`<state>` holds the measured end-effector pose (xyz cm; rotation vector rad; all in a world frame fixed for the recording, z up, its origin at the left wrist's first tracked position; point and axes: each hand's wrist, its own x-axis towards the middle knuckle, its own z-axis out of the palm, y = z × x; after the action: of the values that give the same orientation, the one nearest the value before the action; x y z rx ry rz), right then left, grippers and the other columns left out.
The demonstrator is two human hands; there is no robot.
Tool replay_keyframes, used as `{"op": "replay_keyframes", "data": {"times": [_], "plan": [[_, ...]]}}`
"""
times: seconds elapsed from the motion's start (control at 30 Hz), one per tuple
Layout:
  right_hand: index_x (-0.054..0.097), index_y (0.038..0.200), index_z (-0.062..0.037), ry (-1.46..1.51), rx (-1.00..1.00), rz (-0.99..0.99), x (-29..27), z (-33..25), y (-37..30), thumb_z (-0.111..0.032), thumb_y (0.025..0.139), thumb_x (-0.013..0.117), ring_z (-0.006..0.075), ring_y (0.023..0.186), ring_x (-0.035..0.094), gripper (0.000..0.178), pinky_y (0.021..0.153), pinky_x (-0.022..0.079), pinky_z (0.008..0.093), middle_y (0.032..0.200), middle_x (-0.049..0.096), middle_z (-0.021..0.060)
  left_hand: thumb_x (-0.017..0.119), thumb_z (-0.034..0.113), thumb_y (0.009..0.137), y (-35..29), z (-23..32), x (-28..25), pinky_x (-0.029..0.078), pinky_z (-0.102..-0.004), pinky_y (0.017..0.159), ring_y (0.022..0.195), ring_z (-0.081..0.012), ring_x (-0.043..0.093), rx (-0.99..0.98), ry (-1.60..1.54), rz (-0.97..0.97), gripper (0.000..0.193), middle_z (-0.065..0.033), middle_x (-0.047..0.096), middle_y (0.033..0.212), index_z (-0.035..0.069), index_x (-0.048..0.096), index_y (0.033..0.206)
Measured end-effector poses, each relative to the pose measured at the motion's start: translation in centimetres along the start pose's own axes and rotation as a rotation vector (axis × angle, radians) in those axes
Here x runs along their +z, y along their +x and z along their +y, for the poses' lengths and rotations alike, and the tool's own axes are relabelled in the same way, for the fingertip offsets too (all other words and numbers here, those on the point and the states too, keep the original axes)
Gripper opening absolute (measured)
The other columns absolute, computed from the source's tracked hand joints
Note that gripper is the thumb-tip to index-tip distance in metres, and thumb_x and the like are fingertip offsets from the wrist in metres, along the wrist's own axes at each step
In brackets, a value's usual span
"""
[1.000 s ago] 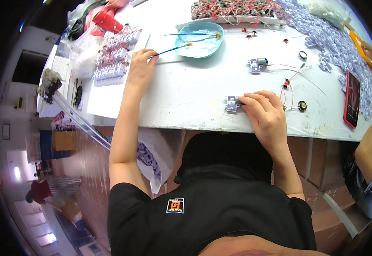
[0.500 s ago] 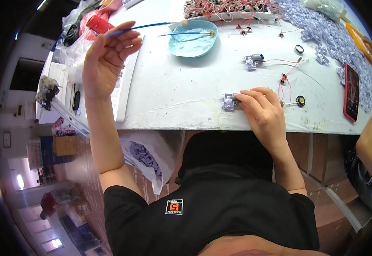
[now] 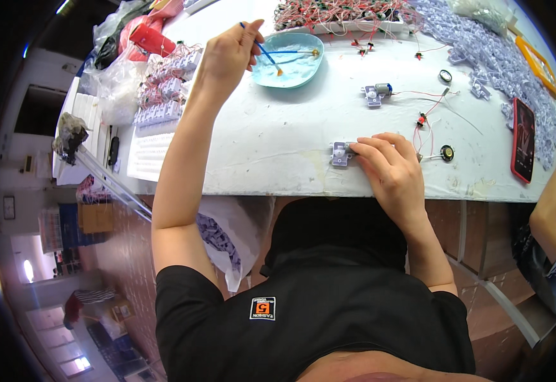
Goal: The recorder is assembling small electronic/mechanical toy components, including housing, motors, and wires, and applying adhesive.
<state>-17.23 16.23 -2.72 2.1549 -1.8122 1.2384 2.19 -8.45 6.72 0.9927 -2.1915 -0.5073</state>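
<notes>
My left hand pinches a thin blue-handled brush, its tan tip down at the white paste in a light blue dish. A second blue-handled brush lies across that dish. At the table's near side my right hand closes its fingers on a small motor, mostly hidden by them. The motor sits at a grey plastic bracket, and wires run from behind my hand to a round black speaker.
Another bracket with a motor lies farther off, wired to a red switch. A red-edged phone and a heap of grey plastic parts are at right. White foam trays stand left. A co-worker's arm shows at far right.
My left hand has moved right and forward, turning the brush from level to tip-down at the dish. My right hand stays nearly still on the motor.
</notes>
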Motion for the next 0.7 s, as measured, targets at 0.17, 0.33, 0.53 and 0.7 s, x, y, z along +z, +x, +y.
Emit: {"op": "replay_keyframes", "data": {"times": [0.17, 0.33, 0.53, 0.7], "plan": [[0.071, 0.105, -0.0073, -0.005, -0.024, 0.008, 0.1, 0.1, 0.0, -0.003, 0.079, 0.072, 0.0233, 0.103, 0.061, 0.026, 0.088, 0.050, 0.0384, 0.102, 0.069, 0.0031, 0.051, 0.035, 0.106, 0.1, -0.2, 0.5, 0.051, -0.0261, 0.052, 0.056, -0.0098, 0.059, 0.084, 0.007, -0.014, 0.042, -0.0051, 0.064, 0.068, -0.001, 0.067, 0.091], [0.071, 0.105, -0.0068, -0.002, -0.015, 0.003, 0.1, 0.2, 0.0, -0.003, 0.080, 0.072, 0.0236, 0.103, 0.061, 0.026, 0.089, 0.049, 0.0386, 0.102, 0.069, 0.0031, 0.051, 0.032, 0.107, -0.8, 0.7, 0.7, 0.052, -0.0250, 0.054, 0.058, -0.0098, 0.061, 0.092, 0.039, 0.015, 0.038, -0.0048, 0.064, 0.069, 0.000, 0.065, 0.093], [0.070, 0.105, -0.0069, -0.006, -0.015, -0.002, 0.0, 0.2, 0.2, -0.003, 0.079, 0.072, 0.0238, 0.104, 0.061, 0.026, 0.089, 0.049, 0.0387, 0.102, 0.069, 0.0031, 0.048, 0.032, 0.107, -0.5, 1.2, 0.5, 0.055, -0.0256, 0.056, 0.060, -0.0106, 0.063, 0.014, -0.053, -0.055, 0.040, -0.0068, 0.065, 0.071, -0.002, 0.065, 0.094], [0.070, 0.106, -0.0073, -0.006, -0.028, 0.009, 0.1, 0.1, 0.1, -0.002, 0.079, 0.072, 0.0239, 0.104, 0.061, 0.027, 0.089, 0.049, 0.0387, 0.102, 0.069, 0.0029, 0.049, 0.032, 0.107, -0.8, 1.3, 0.1, 0.057, -0.0264, 0.056, 0.062, -0.0118, 0.066, -0.059, -0.011, -0.048, 0.041, -0.0080, 0.065, 0.071, -0.003, 0.064, 0.094]]}}
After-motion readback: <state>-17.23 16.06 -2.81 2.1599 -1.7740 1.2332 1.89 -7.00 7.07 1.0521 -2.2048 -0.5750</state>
